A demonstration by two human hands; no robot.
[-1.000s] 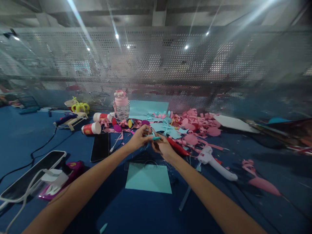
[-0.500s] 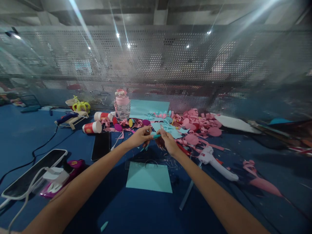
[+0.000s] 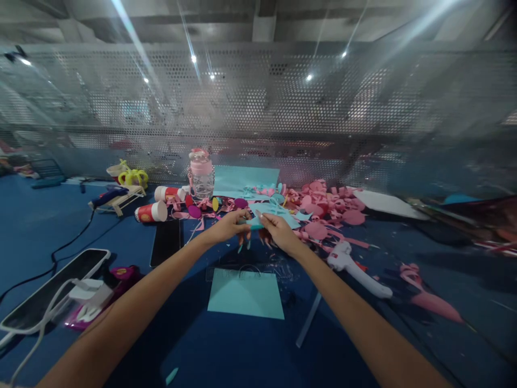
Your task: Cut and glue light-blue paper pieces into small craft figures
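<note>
Between my two hands is a small turquoise paper piece (image 3: 256, 223), pinched from both sides above the blue table. My left hand (image 3: 229, 225) has its fingers closed on the left end. My right hand (image 3: 277, 228) grips the right end with thumb and fingers. Below them a turquoise paper sheet (image 3: 246, 294) lies flat, with a clear plastic strip at its far edge. Behind the hands sit cut turquoise scraps (image 3: 286, 214) and a heap of pink paper pieces (image 3: 319, 199). A white glue gun (image 3: 357, 271) rests right of my right forearm, a clear glue stick (image 3: 309, 319) near it.
Left are a black phone (image 3: 165, 242), a power strip (image 3: 56, 291) with a white charger (image 3: 89, 291), and red-and-white paper cups (image 3: 151, 212). A pink-lidded bottle (image 3: 201, 175) stands before the perforated metal screen (image 3: 258, 102). A pink paper flower (image 3: 436, 306) lies at right.
The fingers have shifted slightly on the turquoise piece, which now sits more level between the hands. The whole view has moved a little; the other things lie as before.
</note>
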